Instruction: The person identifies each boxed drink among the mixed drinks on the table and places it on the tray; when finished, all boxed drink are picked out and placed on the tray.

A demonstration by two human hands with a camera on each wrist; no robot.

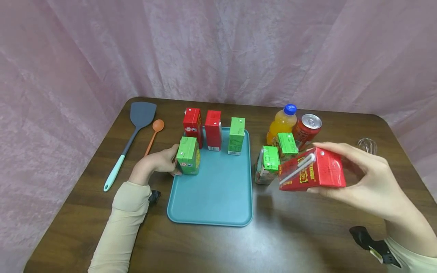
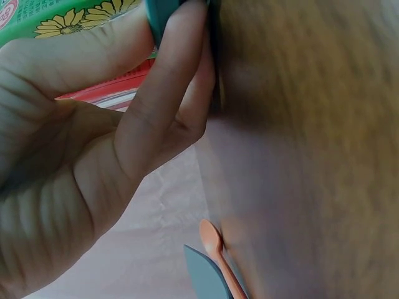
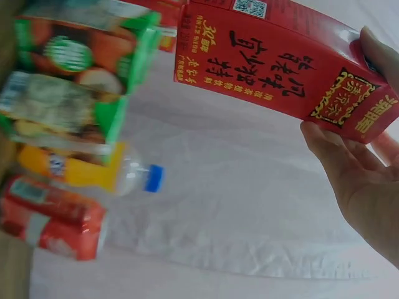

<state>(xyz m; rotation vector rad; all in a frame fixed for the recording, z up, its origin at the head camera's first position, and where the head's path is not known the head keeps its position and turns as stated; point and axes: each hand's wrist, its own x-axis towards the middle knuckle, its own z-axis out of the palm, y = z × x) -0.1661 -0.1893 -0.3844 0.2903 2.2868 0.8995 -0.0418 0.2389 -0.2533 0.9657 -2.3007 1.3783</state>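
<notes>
My right hand point(image 1: 372, 182) holds a red drink carton point(image 1: 300, 174) by its top end, tilted, with a white straw along its side; in the right wrist view the carton point(image 3: 280, 68) shows dark lettering. At the left, my left hand point(image 1: 164, 161) pinches the rim of the blue tray point(image 1: 211, 204) between thumb and fingers, beside a green carton point(image 1: 188, 155). The tray rim point(image 2: 161, 22) shows between the fingers in the left wrist view. Two red cartons point(image 1: 213, 131) and another green carton point(image 1: 236, 135) stand upright along the tray's far side.
Right of the tray stand two green-topped cartons point(image 1: 268, 165), an orange drink bottle point(image 1: 281, 123) with a blue cap and a red can point(image 1: 307, 129). A whisk point(image 1: 367, 145) lies farther right. A spatula point(image 1: 136, 125) and an orange spoon point(image 1: 157, 127) lie at the left.
</notes>
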